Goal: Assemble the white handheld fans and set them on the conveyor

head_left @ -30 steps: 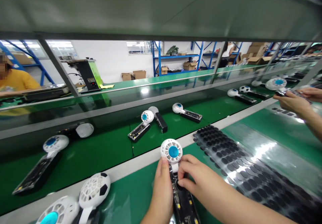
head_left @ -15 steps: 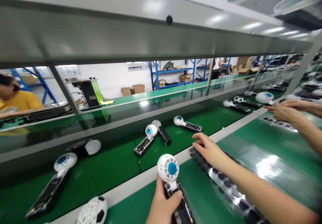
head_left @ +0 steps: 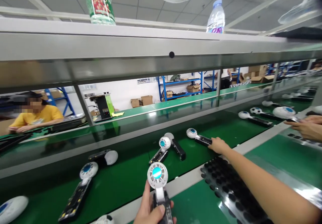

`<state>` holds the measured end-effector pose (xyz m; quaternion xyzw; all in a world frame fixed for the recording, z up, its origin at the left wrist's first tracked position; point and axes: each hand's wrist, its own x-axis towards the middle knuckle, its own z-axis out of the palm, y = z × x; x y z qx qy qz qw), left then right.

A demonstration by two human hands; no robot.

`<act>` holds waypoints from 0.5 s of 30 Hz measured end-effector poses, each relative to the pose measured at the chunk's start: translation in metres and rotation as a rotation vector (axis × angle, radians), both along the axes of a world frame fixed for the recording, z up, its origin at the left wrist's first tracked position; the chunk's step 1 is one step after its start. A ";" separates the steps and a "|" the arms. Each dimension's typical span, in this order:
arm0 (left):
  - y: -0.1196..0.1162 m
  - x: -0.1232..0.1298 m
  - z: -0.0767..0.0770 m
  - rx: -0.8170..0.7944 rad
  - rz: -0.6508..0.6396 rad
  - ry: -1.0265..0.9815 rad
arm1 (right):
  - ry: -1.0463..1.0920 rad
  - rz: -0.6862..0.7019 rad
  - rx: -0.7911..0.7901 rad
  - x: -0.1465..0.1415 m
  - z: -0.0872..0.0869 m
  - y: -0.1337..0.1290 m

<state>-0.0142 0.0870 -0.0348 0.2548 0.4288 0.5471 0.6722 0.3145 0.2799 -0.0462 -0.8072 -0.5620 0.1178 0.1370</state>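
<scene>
My left hand (head_left: 151,214) is wrapped round the black handle of a small fan (head_left: 157,175) with a white round head and a blue centre, held upright near the bottom middle. Out over the green belt (head_left: 141,183), my right hand (head_left: 219,145) has its fingers closed on the handle end of another fan (head_left: 192,133), which lies on the belt with its white head to the left. Below my right forearm lies a sheet of black round pads (head_left: 226,180) on the near green surface.
More fans lie along the belt, one (head_left: 75,197) at left and a pair (head_left: 164,143) in the middle. A metal shelf (head_left: 141,49) carrying bottles crosses above. Another person's hands (head_left: 308,126) work at right. A person in yellow (head_left: 42,116) sits across at left.
My right hand has reached forward onto the handle of the fan on the belt. My left hand still holds its fan, now more upright. The view has tilted up, showing bottles above.
</scene>
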 end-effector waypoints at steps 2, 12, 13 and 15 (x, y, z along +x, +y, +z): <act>0.014 -0.014 0.011 0.029 0.087 0.139 | 0.046 0.007 -0.014 0.002 0.006 0.001; 0.131 -0.057 0.044 0.188 0.324 0.507 | 0.385 0.051 0.210 -0.039 0.039 -0.095; 0.132 -0.050 0.045 0.203 0.310 0.517 | 0.407 0.066 0.222 -0.050 0.043 -0.114; 0.121 -0.024 0.044 0.233 0.239 0.508 | 0.414 0.087 0.229 -0.073 0.050 -0.152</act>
